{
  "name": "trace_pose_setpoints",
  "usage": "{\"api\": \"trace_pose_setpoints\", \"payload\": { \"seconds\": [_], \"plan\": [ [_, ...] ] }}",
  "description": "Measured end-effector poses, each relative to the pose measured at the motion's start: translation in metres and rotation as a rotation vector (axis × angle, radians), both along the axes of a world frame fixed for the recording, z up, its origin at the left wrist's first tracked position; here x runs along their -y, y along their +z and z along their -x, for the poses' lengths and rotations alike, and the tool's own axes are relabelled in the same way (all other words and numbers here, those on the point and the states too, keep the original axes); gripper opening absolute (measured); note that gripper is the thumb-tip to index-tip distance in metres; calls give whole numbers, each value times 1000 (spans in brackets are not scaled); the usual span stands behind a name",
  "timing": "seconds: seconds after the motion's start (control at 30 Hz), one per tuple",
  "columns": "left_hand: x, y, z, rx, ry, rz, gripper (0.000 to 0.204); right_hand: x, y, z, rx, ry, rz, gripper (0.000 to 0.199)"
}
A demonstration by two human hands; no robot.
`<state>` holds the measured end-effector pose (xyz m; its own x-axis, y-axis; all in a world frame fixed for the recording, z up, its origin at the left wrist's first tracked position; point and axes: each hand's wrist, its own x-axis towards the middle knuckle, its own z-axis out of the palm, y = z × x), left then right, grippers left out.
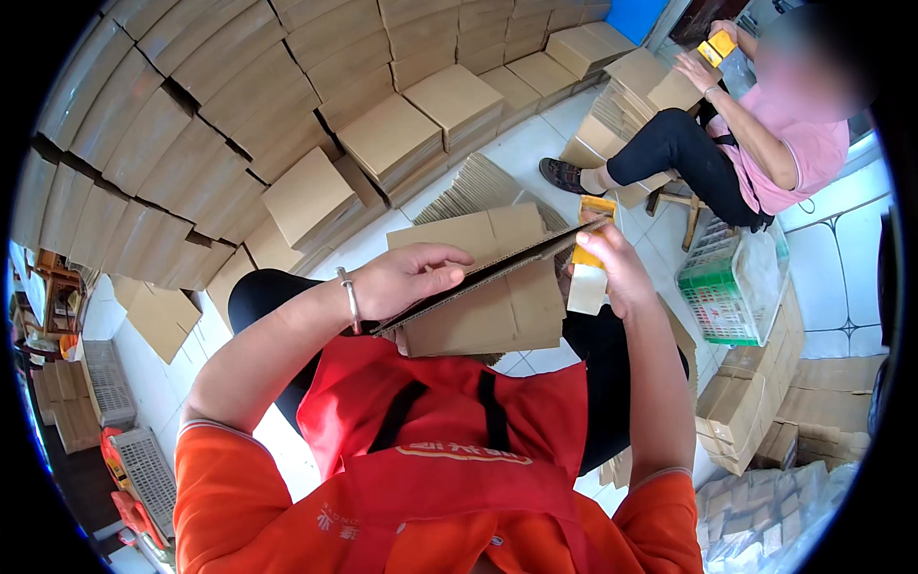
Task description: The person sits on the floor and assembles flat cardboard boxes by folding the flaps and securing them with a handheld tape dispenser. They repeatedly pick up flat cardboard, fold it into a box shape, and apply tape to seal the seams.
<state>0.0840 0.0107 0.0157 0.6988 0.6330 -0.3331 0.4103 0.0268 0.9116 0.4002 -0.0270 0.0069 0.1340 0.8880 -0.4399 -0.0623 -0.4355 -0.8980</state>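
- While the cardboard sheet (507,266) sits mid-frame between both hands, the key relation is at its upper-right end: that end runs up to the right hand (622,273) and the yellow-and-white piece (587,275) there.
- Right hand is the nearer one to that end; the left hand (397,280) is over the sheet's lower-left half, well apart from the yellow-and-white piece.
- Sheet's long visible axis: a diagonal, lower left to upper right. Seen nearly edge-on, corrugated edge toward the viewer, dark face showing as a thin band.
- Yellow-and-white piece: long axis close to vertical in frame, yellow part up, white end pointing to the lower edge. It crosses the sheet's line at an angle, not parallel.
- Right fingers: clamped on the yellow-and-white piece, thumb across its yellow part. Can't tell if they also pinch the sheet.
- Left fingers: thumb and forefinger tips apart, both pointing right along the sheet. Can't tell whether the hidden fingers grip it.
- Behind the sheet, center frame: a flat cardboard piece (502,311), broad face showing. Beyond it, toward the top — a row of cardboard on edge (478,188).
- Upper right: a co-worker (798,163), also holding a yellow item (716,48) — well apart from these hands.
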Motion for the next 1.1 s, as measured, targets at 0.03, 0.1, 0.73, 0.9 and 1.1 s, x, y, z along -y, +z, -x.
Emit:
{"api": "trace_pose_setpoints", "payload": {
  "seconds": [0.03, 0.1, 0.73, 0.9, 1.1],
  "plan": [
    [2, 12, 1, -81, -7, -51, 49, 0, 0, -3, -24, 15, -30, 66],
    [21, 30, 4, -349, -62, -469, 33, -1, 2, -8, -63, 46, 8, 62],
    [-51, 15, -19, -598, -59, -943, 79, -33, -35, 35, 595, 225, -13, 83],
    [-51, 15, -15, -450, 84, -864, 128, -33, -47, 35, 412, 165, -24, 74],
    [-55, -32, -23, -331, 494, -1043, 105, -26, -44, 34, 226, 121, -39, 67]
  ]
}}
